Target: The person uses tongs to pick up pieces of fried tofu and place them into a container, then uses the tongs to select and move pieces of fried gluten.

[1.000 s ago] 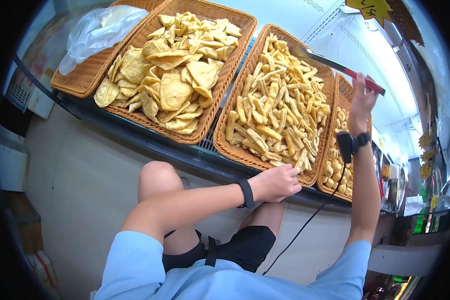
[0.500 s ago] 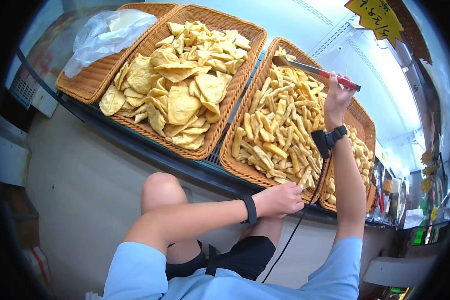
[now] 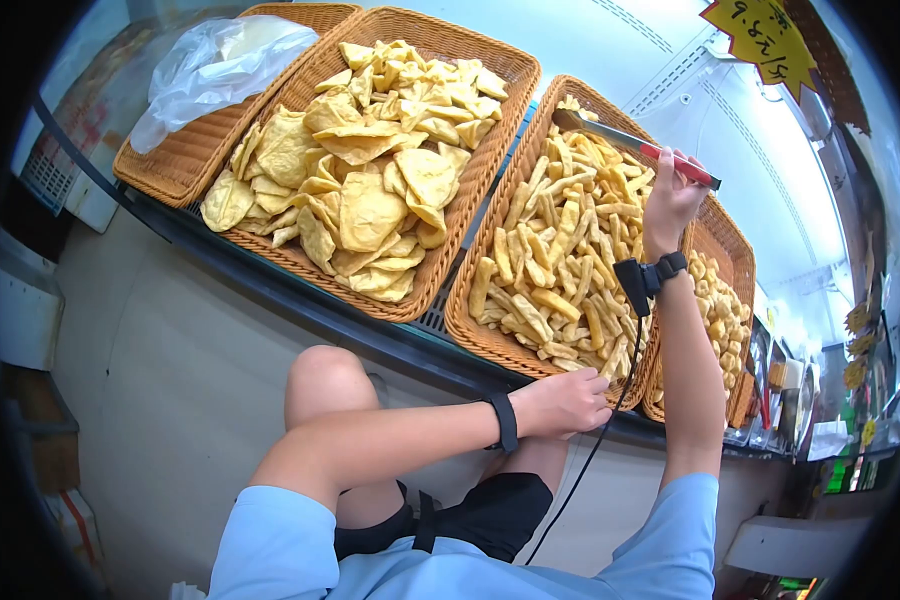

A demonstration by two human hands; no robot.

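My right hand [image 3: 675, 205] is closed around the red handle of metal tongs [image 3: 620, 137]. Their far end rests at the back of a wicker basket [image 3: 485, 345] heaped with pale yellow fried sticks [image 3: 560, 260]. At that basket's front rim, my left hand [image 3: 565, 402] is closed, fingers curled beside the nearest sticks; what it grips, if anything, is hidden. To the left stands another wicker basket [image 3: 515, 75] full of flat, puffy yellow fried pieces [image 3: 370, 210]. A third basket [image 3: 725, 240], right of my right forearm, contains small chunky yellow pieces [image 3: 715, 310].
A crumpled clear plastic bag [image 3: 215, 70] lies on the far-left wicker basket [image 3: 165, 175]. A yellow price sign [image 3: 765, 45] hangs at the upper right. A black cable [image 3: 580, 480] runs from my right wrist down past my left hand. The dark shelf edge [image 3: 370, 345] fronts the baskets.
My right hand has shifted slightly left and down, still gripping the tongs. My left hand stays at the basket's front rim. The whole view has moved a little.
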